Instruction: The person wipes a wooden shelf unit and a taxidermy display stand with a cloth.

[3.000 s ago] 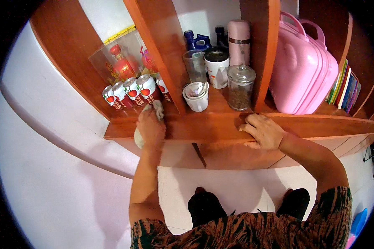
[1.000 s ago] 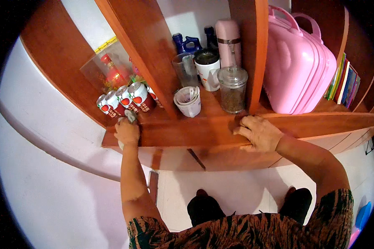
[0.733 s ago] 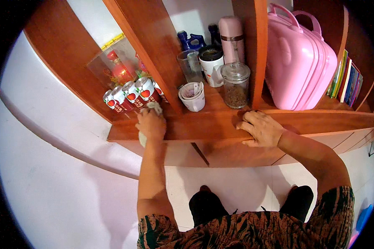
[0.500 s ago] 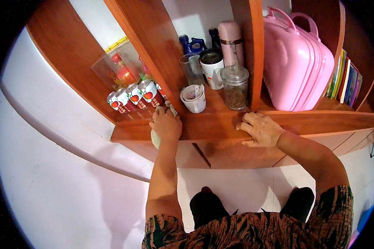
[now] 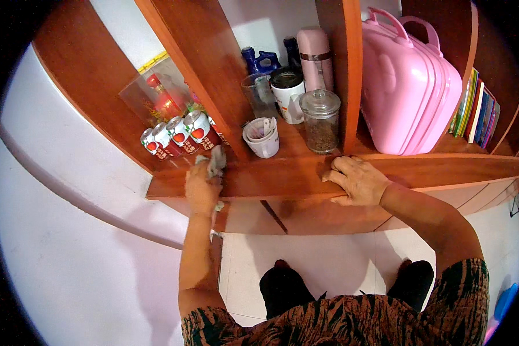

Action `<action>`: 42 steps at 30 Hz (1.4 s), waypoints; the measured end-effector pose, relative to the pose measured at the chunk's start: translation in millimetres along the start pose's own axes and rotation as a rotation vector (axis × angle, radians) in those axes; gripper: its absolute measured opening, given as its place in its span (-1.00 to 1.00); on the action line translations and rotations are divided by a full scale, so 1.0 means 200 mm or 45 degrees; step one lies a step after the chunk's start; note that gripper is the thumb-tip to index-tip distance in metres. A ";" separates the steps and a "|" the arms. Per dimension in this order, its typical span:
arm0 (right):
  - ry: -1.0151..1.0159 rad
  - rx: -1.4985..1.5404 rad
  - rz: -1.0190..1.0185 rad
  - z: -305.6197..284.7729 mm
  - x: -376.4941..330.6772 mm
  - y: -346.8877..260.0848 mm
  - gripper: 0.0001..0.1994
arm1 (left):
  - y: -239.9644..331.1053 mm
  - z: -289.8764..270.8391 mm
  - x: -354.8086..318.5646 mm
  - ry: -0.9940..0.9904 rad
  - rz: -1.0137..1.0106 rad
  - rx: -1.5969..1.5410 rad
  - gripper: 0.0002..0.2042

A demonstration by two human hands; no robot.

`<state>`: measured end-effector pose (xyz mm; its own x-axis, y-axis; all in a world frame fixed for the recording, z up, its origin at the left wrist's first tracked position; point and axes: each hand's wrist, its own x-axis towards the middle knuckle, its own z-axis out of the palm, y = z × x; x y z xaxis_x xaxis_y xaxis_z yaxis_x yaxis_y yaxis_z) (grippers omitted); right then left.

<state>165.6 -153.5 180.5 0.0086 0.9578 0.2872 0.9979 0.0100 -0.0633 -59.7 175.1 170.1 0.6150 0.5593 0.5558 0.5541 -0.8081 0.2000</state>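
Cloth on the wooden shelf

Cans (image 5: 179, 137) in red and white stand in a row at the left end of the wooden shelf (image 5: 282, 176), with a clear box (image 5: 150, 95) holding a red bottle behind them. Just in front of the cans, the left hand (image 5: 203, 189) is closed around a pale cloth (image 5: 215, 161) and presses it on the shelf board near its front edge; a bit of cloth hangs below the hand. Right of an upright divider sits a white cup (image 5: 263, 138) with smaller cups stacked inside, then a glass jar (image 5: 321, 121) of dark grains, a white mug (image 5: 288, 95) and a pink flask (image 5: 314, 55) behind. The right hand (image 5: 354, 180) lies flat and open on the shelf's front edge, holding nothing. A pink case (image 5: 406, 86) stands further right, with books (image 5: 477, 109) upright beside it
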 end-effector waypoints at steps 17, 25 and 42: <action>0.046 -0.036 -0.042 0.00 0.01 -0.01 -0.49 | 0.22 0.04 -0.17 0.112 0.018 -0.001 -0.67; 0.014 -0.073 -0.042 0.02 0.00 -0.03 -0.48 | 0.51 0.04 -0.27 -0.023 0.207 -0.085 -0.56; -1.191 0.917 1.259 1.45 -1.85 -0.94 -0.66 | 0.51 0.16 -0.19 0.077 0.142 0.223 -0.58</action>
<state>-43.4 -426.8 -191.7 0.3108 0.4943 -0.8118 0.3744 -0.8487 -0.3734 -8.3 78.4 142.8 0.6460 0.4521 0.6151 0.5770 -0.8167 -0.0057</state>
